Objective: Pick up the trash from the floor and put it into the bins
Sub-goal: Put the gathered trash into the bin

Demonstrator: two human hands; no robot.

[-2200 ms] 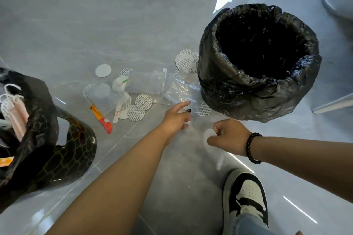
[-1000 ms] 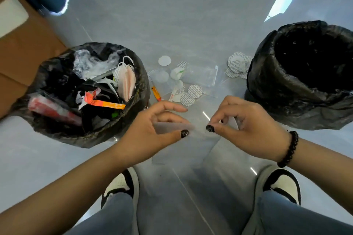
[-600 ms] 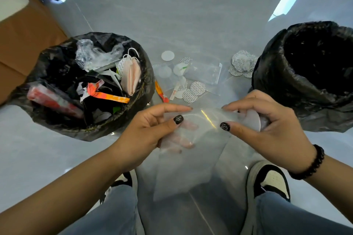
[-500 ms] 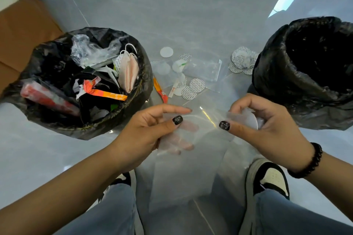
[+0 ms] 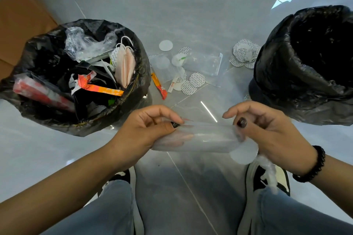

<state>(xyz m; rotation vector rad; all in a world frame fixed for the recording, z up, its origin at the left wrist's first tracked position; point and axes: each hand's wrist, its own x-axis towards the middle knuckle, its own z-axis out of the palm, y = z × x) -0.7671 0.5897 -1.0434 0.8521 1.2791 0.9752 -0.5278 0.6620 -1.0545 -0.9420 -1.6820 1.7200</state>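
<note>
— Two hands on one piece, yes? What is it?

— A clear plastic bag (image 5: 198,139), stretched level between them above the grey floor (image 5: 191,5). The left hand (image 5: 145,131) has its thumb on top and its fingers curled underneath, showing pink through the film. The right hand (image 5: 267,131) pinches the other end with the thumb, the forefinger crooked above.

— Anything else in the right hand?

— A white round seal (image 5: 243,153) tucked under the fingers, and a wisp of crumpled clear film (image 5: 269,171) hanging from the heel of the palm. A black bead bracelet (image 5: 313,164) sits on that wrist.

— Where are the bins?

— The left bin (image 5: 34,51), black-lined, holds a pink face mask (image 5: 125,63), an orange wrapper (image 5: 101,87), a red packet (image 5: 40,91) and crumpled clear plastic (image 5: 84,44). The right bin (image 5: 286,74), also black-lined, looks dark inside; I cannot tell what it holds.

— And on the floor?

— Between the bins lie a zip bag (image 5: 204,63), printed round seals (image 5: 196,79), a plain white disc (image 5: 165,45), an orange sachet (image 5: 158,86), and a heap of seals (image 5: 244,53) touching the right bin. Jeans (image 5: 107,212) and black-and-white shoes (image 5: 256,175) show below the hands.
</note>
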